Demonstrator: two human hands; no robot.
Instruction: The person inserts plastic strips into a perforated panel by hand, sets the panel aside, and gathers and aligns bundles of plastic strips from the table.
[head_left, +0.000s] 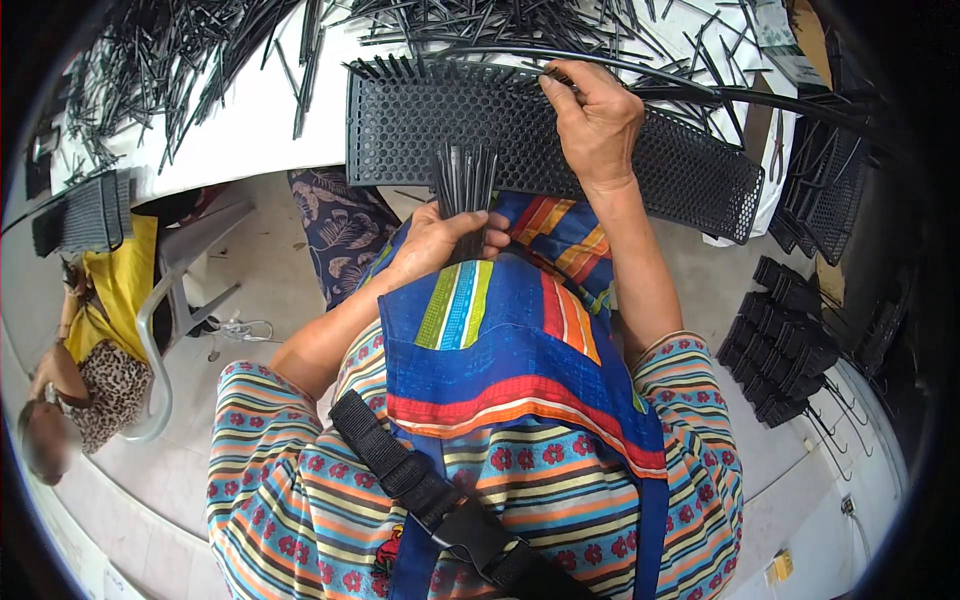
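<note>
A long black perforated panel (400,140) lies across in front of me, partly over the white table's near edge. Along the left part of its far edge stands a row of thin black strips (400,68). My left hand (440,240) is closed around an upright bundle of black strips (466,175), held over the panel's near edge. At the panel's far edge, by the right end of the row, my right hand (598,120) pinches with thumb and forefinger what looks like a black strip, mostly hidden by the fingers.
Loose black strips (200,70) are heaped on the white table (250,140). A long black rod (700,88) crosses above the panel. Stacked black parts with hooks (780,340) stand on the right. Another person (110,380) sits at the left beside a grey chair (160,340), near another mesh panel.
</note>
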